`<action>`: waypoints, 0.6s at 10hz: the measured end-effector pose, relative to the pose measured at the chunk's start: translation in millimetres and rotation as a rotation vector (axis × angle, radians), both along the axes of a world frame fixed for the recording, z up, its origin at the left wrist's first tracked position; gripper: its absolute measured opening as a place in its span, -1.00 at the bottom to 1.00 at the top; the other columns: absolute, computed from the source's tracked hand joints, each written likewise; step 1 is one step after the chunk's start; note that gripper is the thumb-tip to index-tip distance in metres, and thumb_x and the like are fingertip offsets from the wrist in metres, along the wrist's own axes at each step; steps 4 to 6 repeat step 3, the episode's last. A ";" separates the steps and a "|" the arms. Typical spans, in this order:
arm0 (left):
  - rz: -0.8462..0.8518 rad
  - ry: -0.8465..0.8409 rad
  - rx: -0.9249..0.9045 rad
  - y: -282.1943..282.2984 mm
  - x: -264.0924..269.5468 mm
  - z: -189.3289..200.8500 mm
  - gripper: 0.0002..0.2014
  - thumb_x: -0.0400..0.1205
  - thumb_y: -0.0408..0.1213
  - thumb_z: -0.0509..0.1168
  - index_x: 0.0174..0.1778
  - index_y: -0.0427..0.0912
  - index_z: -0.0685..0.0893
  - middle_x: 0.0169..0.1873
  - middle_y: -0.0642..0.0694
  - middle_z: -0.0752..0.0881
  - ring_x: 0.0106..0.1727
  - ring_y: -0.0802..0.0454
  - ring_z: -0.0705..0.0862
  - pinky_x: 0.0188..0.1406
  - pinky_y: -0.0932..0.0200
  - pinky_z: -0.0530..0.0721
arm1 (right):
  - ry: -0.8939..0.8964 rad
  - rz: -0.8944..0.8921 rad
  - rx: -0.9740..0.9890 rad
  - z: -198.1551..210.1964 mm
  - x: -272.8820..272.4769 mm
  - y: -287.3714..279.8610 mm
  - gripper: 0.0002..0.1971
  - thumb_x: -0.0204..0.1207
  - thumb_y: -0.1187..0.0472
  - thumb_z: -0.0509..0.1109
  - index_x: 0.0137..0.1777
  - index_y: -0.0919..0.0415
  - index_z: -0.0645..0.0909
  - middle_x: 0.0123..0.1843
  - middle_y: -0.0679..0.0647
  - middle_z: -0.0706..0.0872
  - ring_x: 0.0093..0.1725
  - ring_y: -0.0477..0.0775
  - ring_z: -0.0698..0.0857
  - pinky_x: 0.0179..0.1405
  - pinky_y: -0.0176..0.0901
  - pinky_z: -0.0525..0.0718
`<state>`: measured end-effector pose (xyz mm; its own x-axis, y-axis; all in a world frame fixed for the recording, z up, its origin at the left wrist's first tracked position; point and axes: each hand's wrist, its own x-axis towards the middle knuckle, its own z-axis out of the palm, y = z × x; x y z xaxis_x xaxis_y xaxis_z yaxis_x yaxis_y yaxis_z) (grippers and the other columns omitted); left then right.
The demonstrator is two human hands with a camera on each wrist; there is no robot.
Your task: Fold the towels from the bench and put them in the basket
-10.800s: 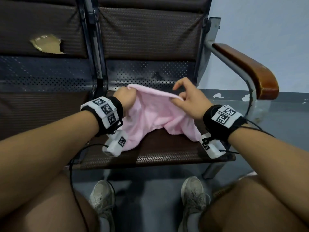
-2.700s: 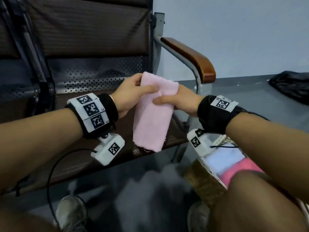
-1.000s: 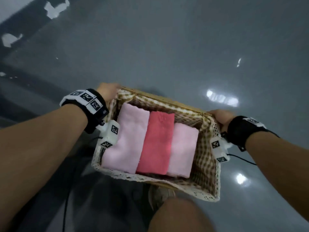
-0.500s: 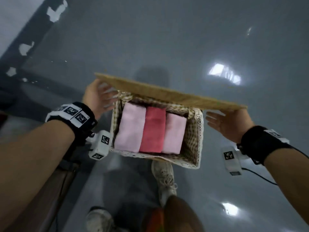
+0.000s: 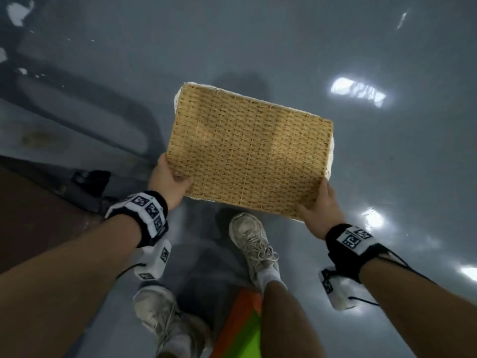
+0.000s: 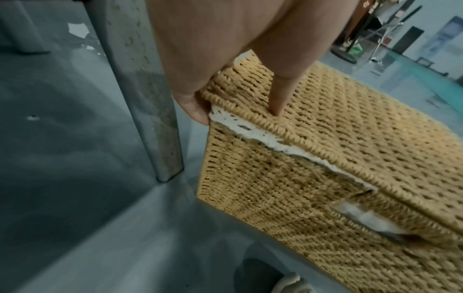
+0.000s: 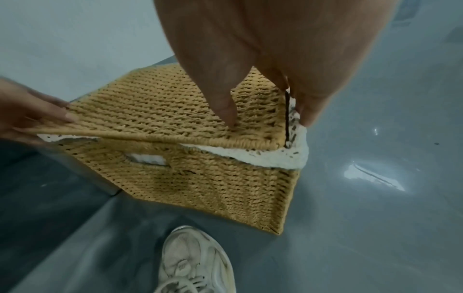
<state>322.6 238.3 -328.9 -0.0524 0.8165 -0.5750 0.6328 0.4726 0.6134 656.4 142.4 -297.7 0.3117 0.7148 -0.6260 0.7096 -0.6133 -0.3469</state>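
Observation:
A woven straw basket stands on the grey floor with its flat lid (image 5: 247,156) lying over it, so the folded towels inside are hidden. My left hand (image 5: 171,178) pinches the lid's near left corner, thumb on top (image 6: 275,107) and fingers under the edge. My right hand (image 5: 322,205) pinches the near right corner, thumb on the weave (image 7: 228,119) and fingers down the side. That left corner sits slightly raised above the white lace liner (image 7: 275,154). The basket wall (image 7: 213,186) has a handle slot.
The bench's metal leg (image 6: 145,89) stands just left of the basket, with its base bar (image 5: 77,117) on the floor. My two white shoes (image 5: 251,241) (image 5: 154,308) are close in front. An orange and green object (image 5: 242,326) lies by my feet.
The lid has swung down from upright onto the basket and now covers the three towels. Both hands have shifted from the sides to the lid's near corners.

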 end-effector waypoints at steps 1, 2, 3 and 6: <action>0.052 0.020 -0.022 -2.2 2.2 -4.2 -0.25 0.57 -0.16 0.50 0.63 -0.06 0.28 0.43 0.00 0.58 0.44 -0.09 0.58 0.37 0.01 0.55 | -0.088 0.011 0.024 -8.6 -4.0 -6.1 -0.06 0.55 0.14 0.47 0.75 0.30 -0.06 0.74 0.27 0.12 0.63 0.33 0.33 0.56 0.18 0.45; 0.048 0.059 -0.061 6.6 -4.2 20.0 -0.22 0.62 -0.08 0.42 0.72 -0.09 0.20 0.57 -0.14 0.47 0.55 -0.14 0.49 0.53 -0.10 0.48 | -0.069 0.007 -0.012 8.1 -6.3 11.3 -0.12 0.53 0.12 0.49 0.73 0.28 0.07 0.70 0.29 0.20 0.59 0.36 0.38 0.54 0.11 0.45; 0.074 -0.022 0.036 18.7 -14.5 73.1 -0.66 0.64 -0.13 0.34 0.35 0.06 0.65 0.32 -0.08 0.71 0.32 -0.06 0.67 0.40 -0.09 0.61 | -0.049 0.099 -0.016 56.1 -17.1 46.9 -0.28 0.60 0.04 0.44 0.69 0.23 0.26 0.67 0.26 0.33 0.59 0.31 0.43 0.53 0.05 0.42; 0.074 -0.022 0.036 18.7 -14.5 73.1 -0.66 0.64 -0.13 0.34 0.35 0.06 0.65 0.32 -0.08 0.71 0.32 -0.06 0.67 0.40 -0.09 0.61 | -0.049 0.099 -0.016 56.1 -17.1 46.9 -0.28 0.60 0.04 0.44 0.69 0.23 0.26 0.67 0.26 0.33 0.59 0.31 0.43 0.53 0.05 0.42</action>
